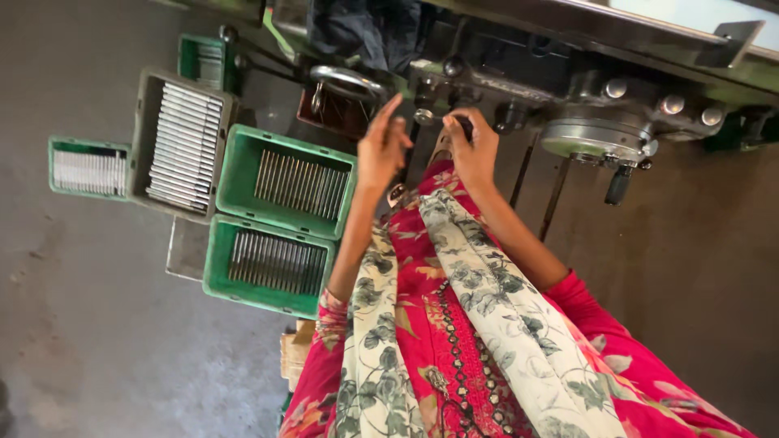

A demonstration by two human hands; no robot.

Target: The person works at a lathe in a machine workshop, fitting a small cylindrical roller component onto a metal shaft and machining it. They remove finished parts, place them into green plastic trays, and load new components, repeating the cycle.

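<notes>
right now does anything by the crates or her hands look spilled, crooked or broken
Nothing stands out. The two green crates and the grey tray hold metal rods in even rows, none spilled on the floor. The left hand and right hand are raised at the machine; whether they grip anything is unclear.

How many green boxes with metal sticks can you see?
4: two big green crates beside the left hand, a small one far left, another near the top. More may be hidden.

Dim, soft daylight from top right; slight motion blur throughout.
</notes>
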